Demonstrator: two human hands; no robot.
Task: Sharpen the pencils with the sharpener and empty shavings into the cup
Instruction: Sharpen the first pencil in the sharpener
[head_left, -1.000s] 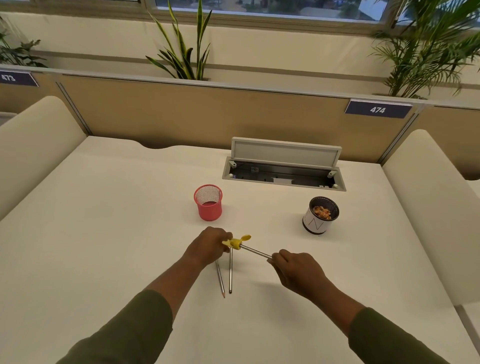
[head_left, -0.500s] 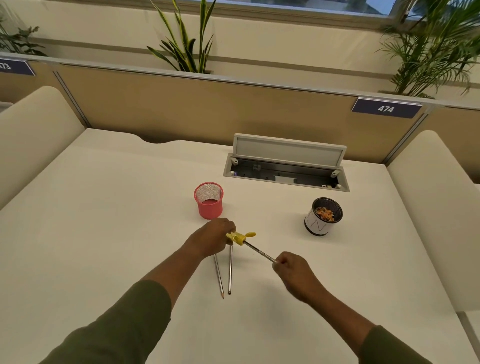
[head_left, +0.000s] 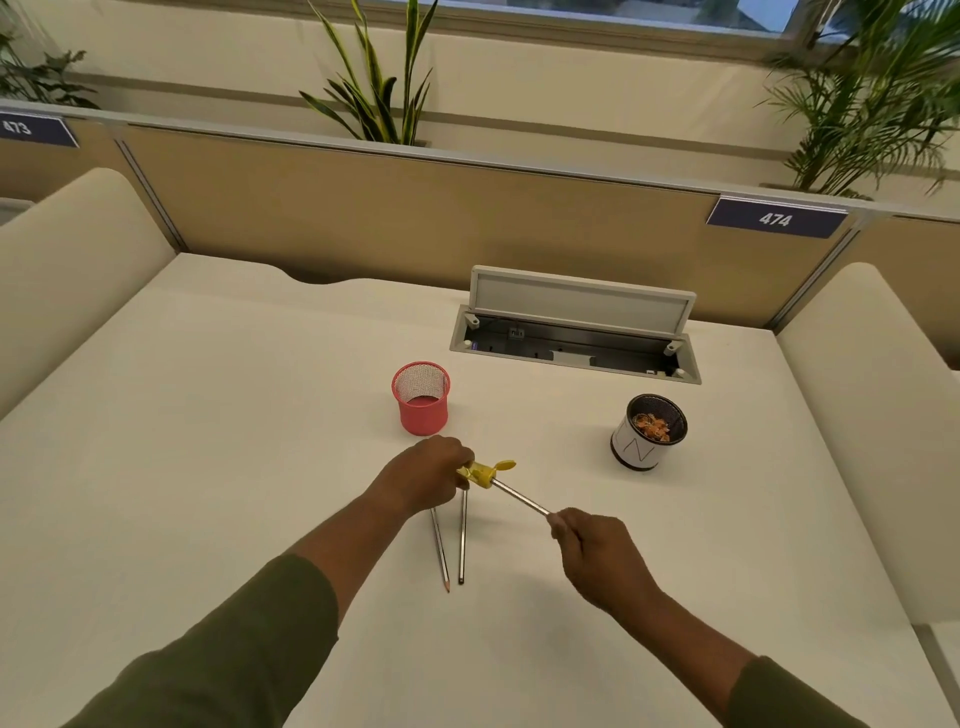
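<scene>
My left hand (head_left: 423, 475) grips a yellow sharpener (head_left: 482, 472) just above the white table (head_left: 182, 441). A silver pencil (head_left: 521, 498) is stuck into the sharpener, and my right hand (head_left: 597, 553) pinches its back end. Two more pencils (head_left: 451, 545) lie side by side on the table below my left hand, their upper ends hidden by it. At the right stands a white cup (head_left: 647, 439) with a dark inside and orange shavings in it.
A pink mesh pencil holder (head_left: 421, 399) stands just behind my left hand. Further back, a cable hatch (head_left: 574, 332) in the table has its lid raised. Padded side panels (head_left: 872, 415) flank the desk, and a divider with plants closes the back.
My right hand has turned on the pencil's end, while my left hand stays on the sharpener. The pencils on the table have not moved.
</scene>
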